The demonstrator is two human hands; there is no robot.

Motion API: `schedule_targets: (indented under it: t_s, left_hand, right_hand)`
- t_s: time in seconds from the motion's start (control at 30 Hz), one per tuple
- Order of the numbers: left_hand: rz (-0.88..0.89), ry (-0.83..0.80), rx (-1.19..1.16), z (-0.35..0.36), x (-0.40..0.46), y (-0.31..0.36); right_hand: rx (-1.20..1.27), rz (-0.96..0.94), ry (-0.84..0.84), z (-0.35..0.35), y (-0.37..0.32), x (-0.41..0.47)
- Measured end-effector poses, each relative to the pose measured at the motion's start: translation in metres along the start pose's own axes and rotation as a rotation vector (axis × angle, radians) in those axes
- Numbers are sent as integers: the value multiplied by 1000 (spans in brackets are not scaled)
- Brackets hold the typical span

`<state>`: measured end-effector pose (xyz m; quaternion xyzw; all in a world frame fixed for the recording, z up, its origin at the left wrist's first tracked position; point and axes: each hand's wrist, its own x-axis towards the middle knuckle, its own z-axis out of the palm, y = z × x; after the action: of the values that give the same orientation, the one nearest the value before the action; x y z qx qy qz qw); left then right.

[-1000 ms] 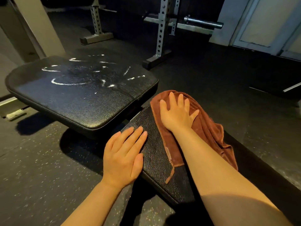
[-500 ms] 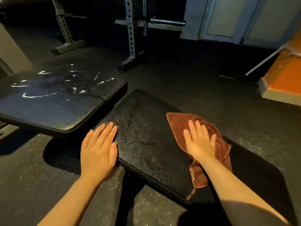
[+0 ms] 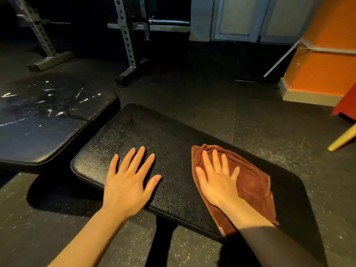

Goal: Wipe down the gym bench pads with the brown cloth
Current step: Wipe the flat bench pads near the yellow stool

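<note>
A long black bench pad (image 3: pixel 154 135) runs from the centre toward the lower right. On its right half lies the brown cloth (image 3: pixel 250 182), crumpled and partly hanging over the near edge. My right hand (image 3: pixel 217 180) presses flat on the cloth with fingers spread. My left hand (image 3: pixel 129 182) rests flat on the bare pad near its front edge, fingers spread, holding nothing. A second, wider black pad (image 3: pixel 44 120) sits at the left, with white streaks and wet marks on its surface.
A grey perforated rack upright (image 3: pixel 127 41) with a foot stands behind the pads, another upright (image 3: pixel 38 31) farther left. A steel bar (image 3: pixel 167 21) lies across the rack. An orange wall (image 3: pixel 327 54) and a yellow leg (image 3: pixel 342 139) are at the right. Dark rubber floor surrounds the bench.
My right hand has slid the cloth along the long pad toward its right end. My left hand has moved from the pad's left corner onto its surface, nearer the middle.
</note>
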<state>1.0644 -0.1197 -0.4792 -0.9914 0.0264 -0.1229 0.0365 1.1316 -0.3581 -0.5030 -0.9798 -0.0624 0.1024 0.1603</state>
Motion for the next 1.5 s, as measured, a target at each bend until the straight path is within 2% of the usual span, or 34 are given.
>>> schedule_targets:
  t_s: [0.1, 0.2, 0.37, 0.47, 0.6, 0.87, 1.2, 1.5]
  left_hand:
    - [33, -17, -27, -4, 16, -3]
    - [-92, 24, -108, -12, 50, -15]
    - [-230, 25, -36, -11, 113, -51]
    - [-325, 16, -7, 1, 125, -49]
    - [-297, 26, 67, 8, 120, -44]
    - [-370, -137, -8, -8, 125, -38]
    - [-321, -153, 32, -2, 123, -40]
    - [-393, -335, -200, -9, 121, -43]
  right_hand:
    - [-3, -83, 28, -3, -17, 15]
    - [6, -176, 58, -7, -45, 43]
    - [50, -396, 100, -12, -108, 100]
    - [77, -463, 109, -16, -123, 127]
    - [93, -443, 137, -14, -124, 134]
    - [15, -419, -36, -33, -127, 140]
    - [-27, -359, -153, -44, -141, 158]
    - [-8, -281, -332, -67, -153, 164]
